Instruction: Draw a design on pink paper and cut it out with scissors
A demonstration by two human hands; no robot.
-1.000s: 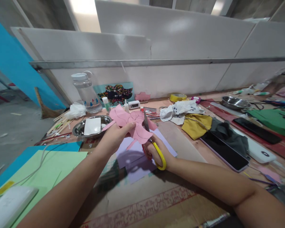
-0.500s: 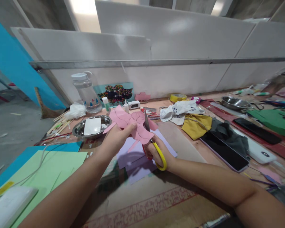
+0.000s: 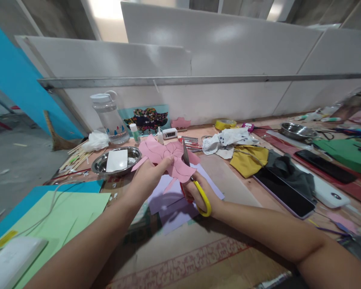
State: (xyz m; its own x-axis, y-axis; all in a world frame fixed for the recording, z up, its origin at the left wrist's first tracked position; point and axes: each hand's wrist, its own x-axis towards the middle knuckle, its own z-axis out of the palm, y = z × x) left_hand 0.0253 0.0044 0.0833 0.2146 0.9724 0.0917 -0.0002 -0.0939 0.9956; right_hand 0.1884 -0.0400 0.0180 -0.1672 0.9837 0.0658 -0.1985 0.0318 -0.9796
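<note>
Pinched in my left hand (image 3: 153,172) is a piece of pink paper (image 3: 159,150) with curved lines drawn on it and a cut, wavy edge. My right hand (image 3: 203,192) grips scissors (image 3: 205,200) with yellow and red handles. Their dark blades point up and away from me, against the right part of the pink paper. Whether the blades are parted is hard to see. Beneath both hands lie sheets of purple paper (image 3: 174,214). A narrow pink strip hangs below the paper's lower edge. The fingers under the paper are hidden.
On the left stand a steel bowl (image 3: 96,165) holding a white card, a water bottle (image 3: 108,116) and a glue stick (image 3: 134,131). Green paper sheets (image 3: 78,204) and a white power bank (image 3: 18,257) lie nearer. To the right are yellow cloth (image 3: 248,160) and a phone (image 3: 281,192).
Almost nothing differs. The pink paper has tilted very slightly at its left side, while both hands and the scissors keep their place.
</note>
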